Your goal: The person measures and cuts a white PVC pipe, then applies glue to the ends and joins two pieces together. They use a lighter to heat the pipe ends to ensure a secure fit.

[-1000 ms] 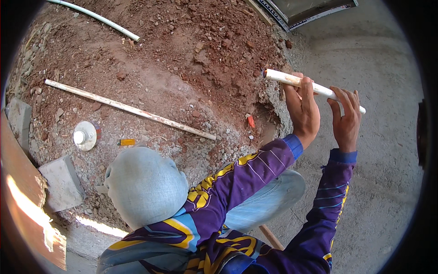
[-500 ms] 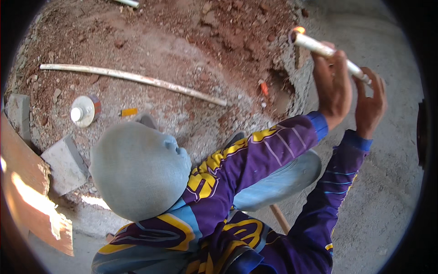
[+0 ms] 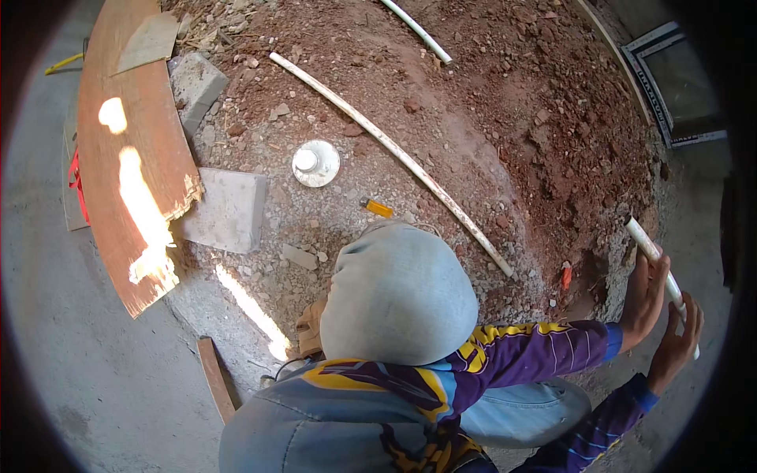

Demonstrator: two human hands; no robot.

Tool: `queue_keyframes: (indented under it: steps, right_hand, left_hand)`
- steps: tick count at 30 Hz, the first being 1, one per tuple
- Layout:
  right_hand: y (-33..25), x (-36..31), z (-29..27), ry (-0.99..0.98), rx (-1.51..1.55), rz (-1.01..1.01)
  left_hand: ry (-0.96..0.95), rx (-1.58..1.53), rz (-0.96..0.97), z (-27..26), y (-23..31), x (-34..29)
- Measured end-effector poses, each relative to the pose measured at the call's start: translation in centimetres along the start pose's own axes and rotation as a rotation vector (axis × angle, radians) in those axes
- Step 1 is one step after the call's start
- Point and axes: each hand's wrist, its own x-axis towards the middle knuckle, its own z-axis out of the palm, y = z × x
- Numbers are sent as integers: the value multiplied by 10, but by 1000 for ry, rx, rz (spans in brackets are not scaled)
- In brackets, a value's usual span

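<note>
A short white plastic pipe [image 3: 644, 239] slants at the far right, held in both hands above the ground. My left hand [image 3: 646, 298] grips it around its upper middle, with the fingers wrapped behind it. Closer to the lower end, my right hand [image 3: 675, 340] is closed on the same pipe. The pipe's upper end is open and darkened at the rim, and no flame shows there. A long, slightly curved white pipe [image 3: 394, 150] lies on the rubble to the left of my hands. A small orange-red object [image 3: 566, 277] rests on the soil near my left wrist.
My bent knee [image 3: 400, 292] fills the lower middle. Beyond it are an orange lighter [image 3: 378, 208] and a round tin [image 3: 325, 175] with a white cap. Grey blocks [image 3: 225, 209] and a broken wooden board [image 3: 118, 181] lie left. Another pipe [image 3: 418, 31] and a frame [image 3: 658, 87] are farther back.
The view has swung left, bringing the board and blocks further in. The flame at the held pipe's upper end is no longer visible. Both hands still hold the pipe, now tilted more steeply.
</note>
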Motion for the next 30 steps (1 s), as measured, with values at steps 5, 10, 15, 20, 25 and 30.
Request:
queue_keyframes:
  steps: [5, 10, 15, 20, 25, 30]
  right_hand:
    - [-19, 9, -5, -57, 35, 4]
    - [-14, 9, -18, -63, -23, 19]
    - [-21, 10, -10, -20, -90, -113]
    - [-45, 19, -5, -65, -78, -111]
    - [-34, 17, -6, -64, -83, -83]
    - [-30, 20, 1, -2, -107, -111]
  left_hand:
    - [88, 115, 71, 4, 7, 2]
    - [8, 7, -22, 10, 8, -3]
    - [73, -20, -13, 6, 12, -2]
    - [100, -79, 28, -1, 22, 3]
    - [71, -77, 46, 4, 14, -1]
    - [48, -49, 45, 2, 12, 1]
